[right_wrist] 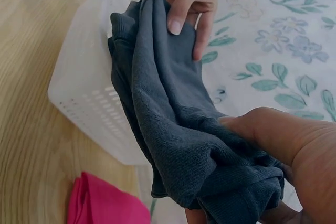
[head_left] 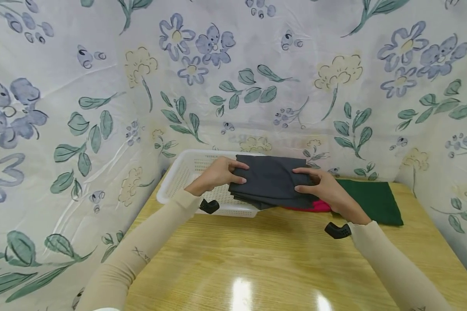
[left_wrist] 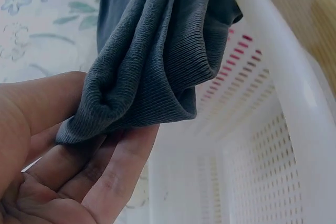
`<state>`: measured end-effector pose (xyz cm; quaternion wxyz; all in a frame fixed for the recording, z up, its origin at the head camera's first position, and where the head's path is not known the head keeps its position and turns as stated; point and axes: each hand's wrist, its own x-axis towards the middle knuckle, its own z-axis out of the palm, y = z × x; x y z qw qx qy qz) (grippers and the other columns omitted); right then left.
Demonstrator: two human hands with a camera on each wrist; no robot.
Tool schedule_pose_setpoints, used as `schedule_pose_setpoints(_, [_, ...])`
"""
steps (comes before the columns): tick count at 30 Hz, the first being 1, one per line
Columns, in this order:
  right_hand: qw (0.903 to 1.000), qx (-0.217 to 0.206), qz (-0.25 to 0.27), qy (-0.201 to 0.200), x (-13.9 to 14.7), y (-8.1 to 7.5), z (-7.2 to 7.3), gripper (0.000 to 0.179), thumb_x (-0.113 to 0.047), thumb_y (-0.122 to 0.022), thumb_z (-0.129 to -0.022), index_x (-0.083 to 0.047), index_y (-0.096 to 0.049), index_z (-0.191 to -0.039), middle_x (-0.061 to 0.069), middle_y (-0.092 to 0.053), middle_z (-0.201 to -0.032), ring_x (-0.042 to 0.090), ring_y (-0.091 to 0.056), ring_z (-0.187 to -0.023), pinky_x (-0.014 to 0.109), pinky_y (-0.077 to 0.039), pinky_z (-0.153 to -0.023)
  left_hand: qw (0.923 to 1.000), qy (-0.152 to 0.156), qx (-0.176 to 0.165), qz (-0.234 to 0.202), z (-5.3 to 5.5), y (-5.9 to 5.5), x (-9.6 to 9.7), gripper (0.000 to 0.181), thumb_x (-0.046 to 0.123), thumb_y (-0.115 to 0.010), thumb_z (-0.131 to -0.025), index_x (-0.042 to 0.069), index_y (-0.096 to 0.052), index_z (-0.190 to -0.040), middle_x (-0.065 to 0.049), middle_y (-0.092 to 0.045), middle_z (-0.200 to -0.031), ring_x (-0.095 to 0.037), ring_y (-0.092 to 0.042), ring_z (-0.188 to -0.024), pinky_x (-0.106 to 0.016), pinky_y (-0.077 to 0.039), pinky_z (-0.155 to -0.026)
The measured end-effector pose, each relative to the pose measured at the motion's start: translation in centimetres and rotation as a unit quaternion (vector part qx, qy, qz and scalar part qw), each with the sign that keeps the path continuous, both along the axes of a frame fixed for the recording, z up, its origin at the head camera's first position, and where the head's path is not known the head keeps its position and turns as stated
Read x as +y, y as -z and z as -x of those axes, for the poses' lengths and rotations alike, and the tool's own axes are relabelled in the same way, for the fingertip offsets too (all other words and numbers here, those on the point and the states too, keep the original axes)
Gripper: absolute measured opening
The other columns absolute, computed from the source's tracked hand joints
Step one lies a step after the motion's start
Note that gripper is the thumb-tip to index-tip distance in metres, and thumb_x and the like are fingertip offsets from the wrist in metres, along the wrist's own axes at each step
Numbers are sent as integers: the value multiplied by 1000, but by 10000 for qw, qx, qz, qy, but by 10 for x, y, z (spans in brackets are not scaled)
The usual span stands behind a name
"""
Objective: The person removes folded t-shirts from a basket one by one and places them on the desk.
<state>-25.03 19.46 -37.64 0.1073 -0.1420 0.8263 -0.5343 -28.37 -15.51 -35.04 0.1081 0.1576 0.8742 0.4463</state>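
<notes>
Between both hands hangs a folded dark grey cloth [head_left: 270, 179], raised over the right part of a white plastic basket [head_left: 179, 177]. Its layers and ribbed edge show up close in the left wrist view, where the folded cloth [left_wrist: 152, 51] droops in several folds. The left hand [head_left: 222, 172] pinches its left end, thumb on one face and fingers underneath. At the other end, the right hand [head_left: 327, 188] grips the cloth [right_wrist: 173, 114] with the thumb on top; most of its fingers are hidden beneath. The cloth looks like a garment, but its kind cannot be told.
A red-pink folded cloth [head_left: 315, 206] lies on the wooden table [head_left: 257, 255] right of the basket, partly covered from view. Beside it lies a dark green folded cloth [head_left: 373, 201]. A floral sheet [head_left: 257, 86] hangs behind and at both sides.
</notes>
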Motion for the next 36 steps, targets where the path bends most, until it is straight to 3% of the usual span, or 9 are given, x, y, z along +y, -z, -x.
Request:
schedule_pose_setpoints(9, [9997, -78, 33, 212, 19, -6, -13, 63, -29, -79, -93, -20, -55, -150, 10, -28, -167, 38, -27, -152, 54, -43, -106, 9996, 217, 131, -143, -2, -5, 19, 45, 12, -84, -88, 16, -72, -131, -11, -65, -83, -19, -66, -103, -28, -54, -74])
schedule_pose_setpoints(15, [9994, -146, 122, 284, 36, -7, -17, 68, -32, -80, -92, -19, -52, -152, 13, -26, -167, 40, -25, -152, 61, -39, -110, 9985, 372, 14, -413, -3, -10, 33, 44, 11, -83, -88, 15, -73, -130, -9, -73, -102, -20, -70, -99, -32, -59, -75])
schedule_pose_setpoints(20, [9991, -214, 53, 363, 51, -4, -22, 71, -36, -82, -90, -19, -51, -153, 15, -25, -167, 42, -22, -152, 64, -33, -113, 9971, 501, -74, -571, -6, -7, 47, 42, 9, -82, -89, 14, -73, -129, -7, -74, -113, -19, -72, -96, -34, -60, -76])
schedule_pose_setpoints(26, [9988, -218, -97, 424, 69, 0, -31, 73, -38, -81, -90, -17, -51, -153, 14, -20, -169, 44, -19, -153, 65, -33, -112, 9962, 685, 26, -541, -11, -1, 64, 43, 9, -83, -88, 14, -73, -130, -6, -75, -103, -17, -71, -92, -31, -58, -72])
schedule_pose_setpoints(29, [9984, -198, -204, 491, 78, 2, -37, 74, -38, -82, -89, -17, -51, -153, 15, -18, -169, 46, -18, -152, 64, -33, -113, 9953, 839, 85, -468, -13, 3, 73, 44, 10, -83, -89, 14, -72, -131, -5, -75, -92, -16, -69, -83, -28, -52, -65])
schedule_pose_setpoints(36, [9977, -259, -317, 537, 97, 9, -51, 74, -36, -80, -91, -15, -49, -154, 20, -22, -167, 47, -26, -149, 54, -46, -105, 9946, 974, -4, -363, -21, 12, 94, 43, 11, -83, -88, 16, -73, -130, 0, -71, -77, -13, -59, -70, -28, -39, -57])
